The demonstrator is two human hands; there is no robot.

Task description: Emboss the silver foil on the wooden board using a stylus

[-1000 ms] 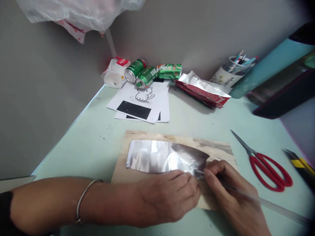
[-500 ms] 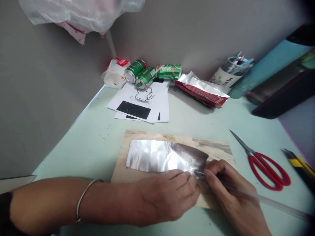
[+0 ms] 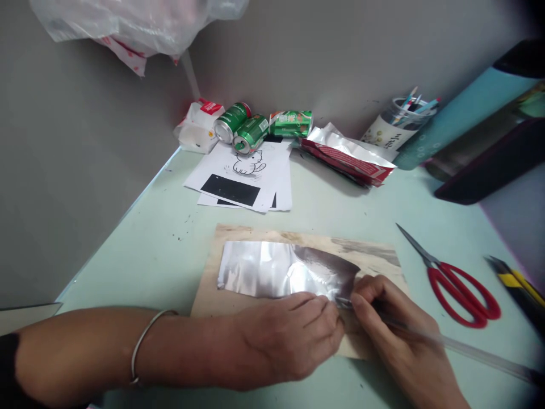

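A strip of thin silvery metal sheet (image 3: 259, 267) lies on a wooden board (image 3: 213, 301), its right end curling up. With fingers bent and close together, my left hand (image 3: 293, 338) presses on the near edge of the sheet. Just to the right, my right hand (image 3: 395, 326) pinches a slim stick with a clear handle (image 3: 477, 353) like a pen. The stick's metal-looking tip meets the sheet's lower right edge beside my left fingertips. Its dark far end reaches the right side of the view. My left fingertips are partly hidden.
Red-handled scissors (image 3: 462, 295) and a yellow-black cutter (image 3: 515, 284) lie to the right. Farther back are printed sheets (image 3: 238, 170), green cans (image 3: 251, 133), a foil pouch (image 3: 349, 159), a pencil jar (image 3: 392, 125) and a blue bottle (image 3: 464, 113). A plastic bag (image 3: 140, 23) hangs upper left.
Both hands hold nearly the same pose on the sheet. My right hand and the stick's tip have shifted very slightly left, and the whole view has moved a little too.
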